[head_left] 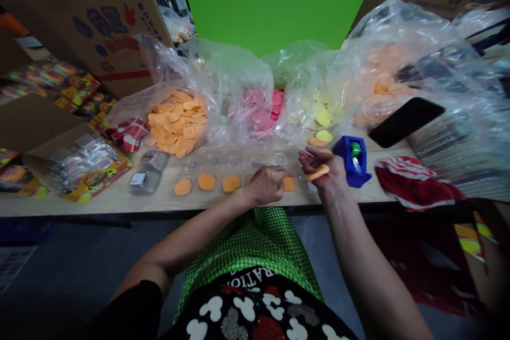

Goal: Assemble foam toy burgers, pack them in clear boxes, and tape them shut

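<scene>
My right hand (pixel 337 170) is turned palm up with its fingers curled, holding a flat orange disc (pixel 317 172); a second orange edge shows behind the fingers. To its left, my left hand (pixel 268 185) hovers low over the row of clear plastic trays, its fingers bent together and slightly blurred. Whatever they may pinch is hidden. Just beyond those fingertips lies an orange disc (pixel 288 184) in a tray. Farther left, single orange discs (pixel 206 182) sit in the compartments of open clear trays (pixel 190 164). Part of the row is covered by my left hand.
Behind the trays stand plastic bags of orange discs (pixel 177 122), pink pieces (pixel 261 109) and yellow pieces (pixel 323 116). A blue tape dispenser (pixel 353 162), a red striped cloth (pixel 414 180) and a black phone-like slab (pixel 406 121) are at right. An open display box (pixel 83 164) stands left.
</scene>
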{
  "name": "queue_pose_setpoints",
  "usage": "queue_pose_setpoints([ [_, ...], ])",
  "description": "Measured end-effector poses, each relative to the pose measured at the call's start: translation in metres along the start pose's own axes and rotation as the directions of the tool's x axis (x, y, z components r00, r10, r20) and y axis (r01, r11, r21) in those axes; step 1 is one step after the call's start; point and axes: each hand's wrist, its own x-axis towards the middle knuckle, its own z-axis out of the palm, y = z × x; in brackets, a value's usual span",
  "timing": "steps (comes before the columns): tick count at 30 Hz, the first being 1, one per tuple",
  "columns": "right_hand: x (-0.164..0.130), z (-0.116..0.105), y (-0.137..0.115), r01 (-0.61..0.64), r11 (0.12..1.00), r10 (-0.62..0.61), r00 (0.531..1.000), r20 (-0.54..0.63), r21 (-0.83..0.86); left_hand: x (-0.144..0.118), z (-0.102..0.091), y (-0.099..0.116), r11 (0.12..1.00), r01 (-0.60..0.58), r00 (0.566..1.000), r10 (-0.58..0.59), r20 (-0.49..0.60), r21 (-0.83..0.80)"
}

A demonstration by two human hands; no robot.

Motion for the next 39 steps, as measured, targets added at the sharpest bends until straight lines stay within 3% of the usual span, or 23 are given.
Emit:
queue_pose_setpoints([
  [2, 0.008, 0.011, 0.009, -0.004, 1.000, 0.004, 1.000, -0.006, -0.015, 0.007, 0.001, 0.010, 0.970, -0.009, 0.976, -0.043, -0.212, -0.242],
  [5, 0.012, 0.024, 0.013, -0.015, 0.999, 0.016, 1.000, 0.009, -0.041, 0.021, 0.002, 0.019, 0.896, 0.020, 0.943, -0.164, -0.290, -0.443],
  [7, 0.005, 0.025, 0.008, -0.019, 0.998, 0.021, 0.999, 0.034, -0.054, 0.031, -0.001, 0.018, 0.794, 0.130, 0.925, -0.313, -0.216, -0.593],
  [9, -0.006, 0.020, -0.001, -0.052, 0.995, 0.061, 0.992, 0.112, -0.086, 0.040, -0.008, 0.012, 0.590, 0.252, 0.890, -0.453, -0.056, -0.767],
  [11, -0.017, 0.011, -0.011, -0.085, 0.984, 0.117, 0.972, 0.204, -0.157, 0.047, -0.016, 0.007, 0.411, 0.330, 0.858, -0.507, 0.087, -0.850],
  [12, -0.022, 0.007, -0.016, -0.083, 0.975, 0.133, 0.961, 0.241, -0.208, 0.050, -0.019, 0.005, 0.373, 0.353, 0.853, -0.504, 0.132, -0.858],
  [14, -0.029, -0.002, -0.025, -0.015, 0.942, 0.113, 0.955, 0.276, -0.334, 0.054, -0.022, 0.004, 0.400, 0.375, 0.867, -0.471, 0.164, -0.836],
  [16, -0.032, -0.008, -0.032, 0.130, 0.864, 0.011, 0.961, 0.276, -0.487, 0.053, -0.020, 0.007, 0.534, 0.369, 0.888, -0.444, 0.119, -0.760],
  [18, -0.035, -0.014, -0.037, 0.306, 0.675, -0.155, 0.949, 0.276, -0.671, 0.044, -0.015, 0.011, 0.757, 0.336, 0.916, -0.400, 0.009, -0.560],
  [20, -0.039, -0.022, -0.038, 0.422, 0.338, -0.320, 0.892, 0.319, -0.841, 0.029, -0.009, 0.016, 0.943, 0.257, 0.962, -0.270, -0.036, -0.214],
  [21, -0.041, -0.026, -0.036, 0.436, 0.137, -0.368, 0.856, 0.364, -0.889, 0.019, -0.005, 0.018, 0.981, 0.189, 0.982, -0.189, 0.007, -0.035],
  [23, -0.048, -0.034, -0.028, 0.420, -0.223, -0.371, 0.798, 0.475, -0.880, 0.001, 0.002, 0.021, 0.975, 0.047, 0.984, -0.083, 0.156, 0.218],
  [24, -0.051, -0.039, -0.023, 0.415, -0.349, -0.330, 0.785, 0.524, -0.840, -0.006, 0.005, 0.022, 0.959, 0.001, 0.973, -0.067, 0.222, 0.284],
  [26, -0.058, -0.050, -0.014, 0.449, -0.470, -0.202, 0.783, 0.588, -0.760, -0.014, 0.009, 0.023, 0.941, -0.024, 0.954, -0.080, 0.289, 0.338],
  [29, -0.069, -0.067, -0.011, 0.475, -0.455, -0.136, 0.799, 0.586, -0.753, -0.014, 0.010, 0.026, 0.936, -0.007, 0.962, -0.089, 0.257, 0.351],
  [33, -0.079, -0.088, -0.015, 0.407, -0.444, -0.229, 0.810, 0.540, -0.798, 0.000, 0.011, 0.033, 0.924, -0.147, 0.978, 0.082, 0.193, 0.352],
  [36, -0.079, -0.097, -0.012, 0.398, -0.365, -0.228, 0.838, 0.495, -0.842, 0.014, 0.018, 0.035, 0.885, -0.280, 0.946, 0.189, 0.263, 0.372],
  [39, -0.076, -0.099, -0.006, 0.395, -0.229, -0.203, 0.875, 0.441, -0.890, 0.026, 0.025, 0.034, 0.870, -0.335, 0.908, 0.196, 0.370, 0.361],
])
